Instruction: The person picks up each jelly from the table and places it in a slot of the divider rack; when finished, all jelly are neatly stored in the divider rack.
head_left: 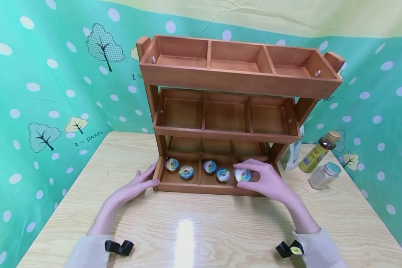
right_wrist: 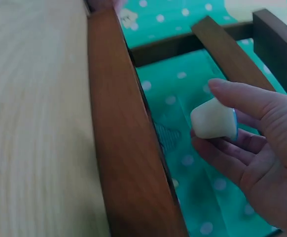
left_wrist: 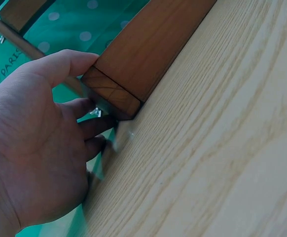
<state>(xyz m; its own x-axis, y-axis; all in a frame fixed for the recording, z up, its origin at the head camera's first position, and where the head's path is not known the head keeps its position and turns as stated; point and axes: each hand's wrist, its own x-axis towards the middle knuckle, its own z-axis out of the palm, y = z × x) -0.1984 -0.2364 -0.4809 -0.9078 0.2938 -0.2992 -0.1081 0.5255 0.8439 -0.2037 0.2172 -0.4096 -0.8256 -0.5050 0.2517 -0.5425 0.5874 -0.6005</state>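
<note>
My right hand (head_left: 264, 180) pinches a small jelly cup (head_left: 242, 175) between thumb and fingers, over the right compartment of the bottom tier. In the right wrist view the cup (right_wrist: 211, 120) shows a white tapered body. Two similar cups (head_left: 186, 172) lie lids up in the left compartment, and two more (head_left: 223, 175) in the middle one. My left hand (head_left: 135, 187) rests against the left end of the brown wooden shelf (head_left: 207, 189). In the left wrist view its thumb (left_wrist: 79, 61) touches the front corner and its fingers lie along the side.
The shelf's upper tiers (head_left: 241, 80) overhang the bottom one, each divided into three compartments. Right of it stand a brown-capped bottle (head_left: 316, 154), a jar with a teal lid (head_left: 324, 175) and a pouch (head_left: 293, 152). A patterned green cloth (head_left: 63, 93) hangs behind the wooden table (head_left: 147, 227).
</note>
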